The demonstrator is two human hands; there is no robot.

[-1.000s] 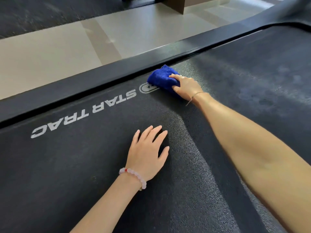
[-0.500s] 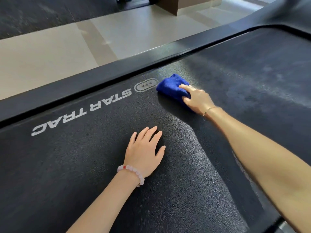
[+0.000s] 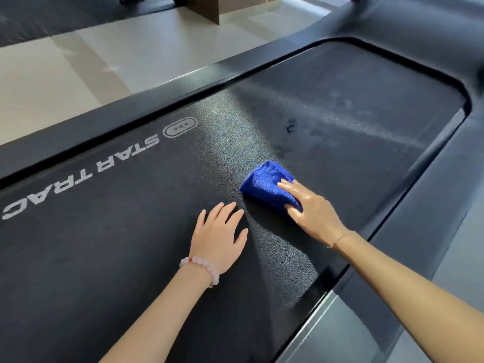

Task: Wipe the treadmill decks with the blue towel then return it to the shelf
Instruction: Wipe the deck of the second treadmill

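Pressing the blue towel (image 3: 267, 184) under straight, close-set fingers (image 3: 288, 186), the right hand (image 3: 311, 213) sits behind it, towel toward the far edge of the treadmill deck (image 3: 131, 231)

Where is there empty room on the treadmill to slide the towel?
Bare belt lies beyond the blue towel, around the dark smudge, up to its curved end. More lies left of the left hand, below the STAR TRAC lettering. Crowded between that hand and the right hand.
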